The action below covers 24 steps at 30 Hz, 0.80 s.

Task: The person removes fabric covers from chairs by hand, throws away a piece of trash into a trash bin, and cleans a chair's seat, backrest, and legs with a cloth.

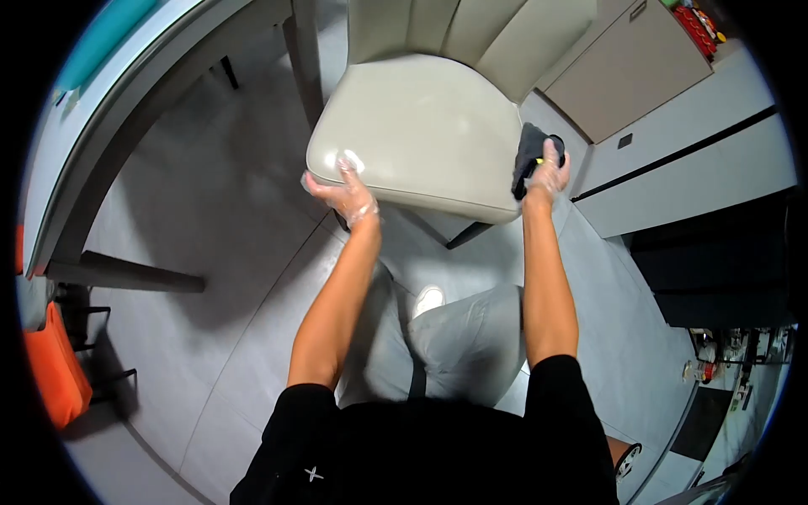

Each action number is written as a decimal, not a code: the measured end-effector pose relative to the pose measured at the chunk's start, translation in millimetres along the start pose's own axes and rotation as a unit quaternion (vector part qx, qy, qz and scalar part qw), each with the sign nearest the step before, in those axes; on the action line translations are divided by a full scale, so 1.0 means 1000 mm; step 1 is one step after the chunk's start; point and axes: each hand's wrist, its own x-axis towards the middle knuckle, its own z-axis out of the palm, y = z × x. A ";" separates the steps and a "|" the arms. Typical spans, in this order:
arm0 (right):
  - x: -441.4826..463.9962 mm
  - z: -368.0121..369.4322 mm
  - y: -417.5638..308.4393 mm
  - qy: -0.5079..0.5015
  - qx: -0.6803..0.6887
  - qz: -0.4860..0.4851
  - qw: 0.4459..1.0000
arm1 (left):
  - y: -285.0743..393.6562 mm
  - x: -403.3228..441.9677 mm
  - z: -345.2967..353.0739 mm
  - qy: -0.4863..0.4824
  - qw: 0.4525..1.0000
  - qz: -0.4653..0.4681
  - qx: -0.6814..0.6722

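Note:
A cream padded chair [421, 126] stands in front of me, its backrest away from me. My left hand [347, 195], in a clear plastic glove, grips the seat's front left corner, thumb on top and fingers at the side edge. At the seat's right side my right hand [549, 172], also in a clear glove, is closed on a dark grey cloth [527, 158]. The cloth lies against the right edge of the seat. Something small and yellow shows by the cloth, too small to make out.
A table [126, 93] with a dark leg [126, 273] stands at the left, an orange chair [57, 366] below it. Pale cabinets [673, 160] line the right side. A black object [715, 257] and shelves with small items [728, 353] are farther down on the right.

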 end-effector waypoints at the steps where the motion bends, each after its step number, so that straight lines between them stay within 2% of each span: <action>1: -0.015 -0.004 -0.026 -0.041 0.199 0.104 0.974 | -0.006 -0.016 0.007 -0.009 1.000 0.003 0.029; 2: -0.013 -0.017 -0.024 -0.183 0.310 0.172 0.917 | -0.014 -0.031 0.013 -0.020 0.998 0.004 0.060; 3: -0.012 -0.029 -0.022 -0.312 0.384 0.228 0.838 | -0.014 -0.045 0.017 -0.063 0.997 -0.026 0.033; 4: -0.013 -0.041 -0.020 -0.430 0.447 0.278 0.734 | -0.014 -0.060 0.021 -0.105 0.992 -0.055 0.033; 6: -0.039 -0.034 -0.026 -0.326 0.480 0.333 0.743 | -0.007 -0.086 0.026 -0.184 0.976 -0.108 0.034; 7: -0.054 -0.029 -0.041 -0.287 0.482 0.355 0.748 | 0.005 -0.093 0.027 -0.233 0.956 -0.146 0.105; 8: -0.066 -0.027 -0.051 -0.283 0.484 0.354 0.749 | 0.003 -0.096 0.024 -0.291 0.943 -0.128 0.099; 10: -0.074 -0.023 -0.051 -0.303 0.505 0.368 0.719 | 0.012 -0.100 0.006 -0.399 0.908 -0.090 0.085; 11: -0.078 -0.023 -0.052 -0.329 0.508 0.367 0.706 | 0.026 -0.101 -0.008 -0.414 0.898 -0.132 0.069; 14: -0.074 -0.018 -0.028 -0.483 0.465 0.364 0.646 | 0.014 -0.085 -0.027 -0.369 0.914 0.045 0.163; 15: -0.080 -0.017 -0.026 -0.504 0.413 0.355 0.671 | 0.022 -0.076 -0.030 -0.387 0.916 0.045 0.101; 16: -0.094 -0.020 -0.030 -0.457 0.310 0.347 0.758 | 0.035 -0.070 -0.031 -0.418 0.908 0.010 -0.005; 17: -0.109 -0.014 -0.036 -0.438 0.264 0.349 0.785 | 0.049 -0.066 -0.030 -0.443 0.889 -0.025 -0.111; 18: -0.122 -0.009 -0.041 -0.418 0.217 0.349 0.811 | 0.053 -0.062 -0.029 -0.461 0.858 -0.060 -0.218; 19: -0.131 -0.007 -0.044 -0.513 0.196 0.311 0.776 | 0.044 -0.056 -0.028 -0.495 0.823 -0.052 -0.275; 20: -0.132 -0.007 -0.038 -0.559 0.163 0.301 0.756 | 0.042 -0.048 -0.035 -0.536 0.792 -0.098 -0.276; 22: -0.140 0.001 -0.024 -0.541 0.143 0.245 0.792 | 0.047 -0.040 -0.042 -0.568 0.770 0.006 -0.290; 24: -0.142 0.002 -0.018 -0.516 0.130 0.234 0.814 | 0.039 -0.022 -0.052 -0.578 0.781 0.041 -0.233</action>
